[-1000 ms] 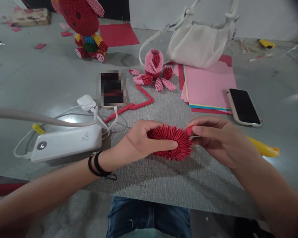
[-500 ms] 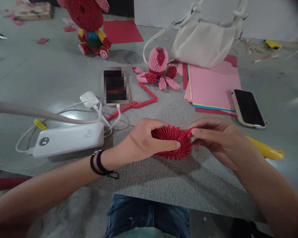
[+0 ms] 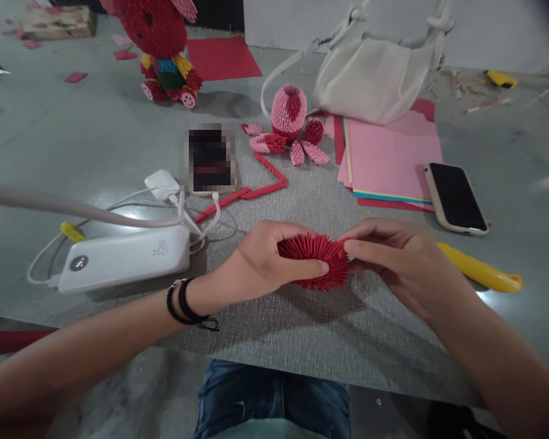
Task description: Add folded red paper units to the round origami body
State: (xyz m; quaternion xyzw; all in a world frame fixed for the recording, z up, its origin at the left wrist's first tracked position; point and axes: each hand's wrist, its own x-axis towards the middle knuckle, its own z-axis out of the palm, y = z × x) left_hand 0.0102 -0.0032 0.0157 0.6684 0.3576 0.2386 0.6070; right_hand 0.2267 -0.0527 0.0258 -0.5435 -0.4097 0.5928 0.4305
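Note:
A round red spiky paper disc point(image 3: 319, 256), built from many small folded pieces, lies on the grey textured mat point(image 3: 302, 329) in front of me. My left hand point(image 3: 269, 259) wraps its left side, thumb along the front rim. My right hand point(image 3: 393, 262) pinches the disc's right rim, fingers pressed together on it.
A white power bank point(image 3: 123, 257) with cables lies at left. A strip of red pieces point(image 3: 256, 189), a pink and red paper vase point(image 3: 289, 113), stacked pink paper point(image 3: 388, 161), a phone point(image 3: 455, 196), a yellow tool point(image 3: 480, 274), a white bag point(image 3: 375, 76) and a red paper figure point(image 3: 162, 42) surround the mat.
The small red piece in my right fingers has gone into the disc's right rim and no longer shows apart. Both hands stay on the disc.

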